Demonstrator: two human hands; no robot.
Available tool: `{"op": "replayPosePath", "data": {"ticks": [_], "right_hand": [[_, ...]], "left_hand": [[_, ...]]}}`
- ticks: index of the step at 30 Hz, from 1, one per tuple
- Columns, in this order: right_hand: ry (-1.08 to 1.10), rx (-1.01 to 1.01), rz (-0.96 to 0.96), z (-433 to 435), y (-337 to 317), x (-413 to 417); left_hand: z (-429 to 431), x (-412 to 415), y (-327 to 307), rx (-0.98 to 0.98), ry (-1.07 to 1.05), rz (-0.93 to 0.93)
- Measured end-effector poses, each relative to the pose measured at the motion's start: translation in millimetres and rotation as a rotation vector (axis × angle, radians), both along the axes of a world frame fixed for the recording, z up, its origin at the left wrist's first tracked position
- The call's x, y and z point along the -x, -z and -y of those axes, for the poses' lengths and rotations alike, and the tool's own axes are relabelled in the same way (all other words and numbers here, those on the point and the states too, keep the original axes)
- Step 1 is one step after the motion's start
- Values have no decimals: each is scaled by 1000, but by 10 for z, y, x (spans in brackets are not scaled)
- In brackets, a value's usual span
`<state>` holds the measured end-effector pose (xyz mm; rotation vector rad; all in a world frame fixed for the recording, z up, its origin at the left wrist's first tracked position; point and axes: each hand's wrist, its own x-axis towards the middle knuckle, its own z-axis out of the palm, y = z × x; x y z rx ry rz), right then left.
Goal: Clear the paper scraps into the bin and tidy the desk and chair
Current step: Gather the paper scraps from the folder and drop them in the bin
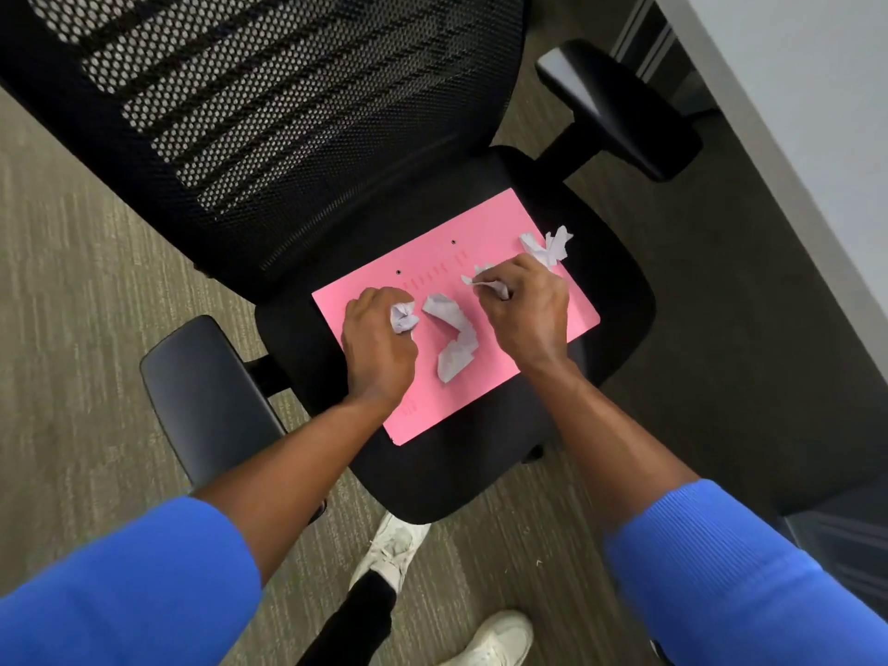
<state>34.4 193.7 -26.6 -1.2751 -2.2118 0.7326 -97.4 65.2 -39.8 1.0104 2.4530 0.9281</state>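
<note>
Black mesh-backed office chair [298, 137] seen from above, on grey-green carpet [72, 281]. Flat pink card folder [485, 233] with two small punched holes lies on the chair seat, tilted relative to the seat edges, roughly central.

All places below are relative to the pink folder.

Left hand [377, 348] rests over the folder's near-left part, grip closed into a fist around a small crumpled white paper ball [403, 318], which shows between thumb and fingers.

Right hand [526, 312] lies over the folder's right half, fingers curled, grip pinching a torn white paper scrap [480, 277] at the fingertips; the scrap sticks out to the left of the knuckles.

Long creased white paper strip [454, 338] lies loose on the folder's middle, between the two hands, touching neither as far as can be seen.

Another crumpled white paper piece [552, 247] sits at the folder's far-right edge, just beyond the right hand, partly overhanging onto the black seat.

Blue ribbed sleeves [721, 560] pushed up both forearms. White sneakers [394, 550] on the carpet below the seat's front edge. Pale grey surface [793, 88] runs along the far right, well apart from the folder.
</note>
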Motion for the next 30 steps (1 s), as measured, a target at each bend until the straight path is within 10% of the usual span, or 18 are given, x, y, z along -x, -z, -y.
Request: {"op": "replayPosePath", "data": {"ticks": [30], "right_hand": [[1082, 317, -193, 2348, 497, -3977]], "left_hand": [[719, -3798, 176, 19, 638, 223]]}}
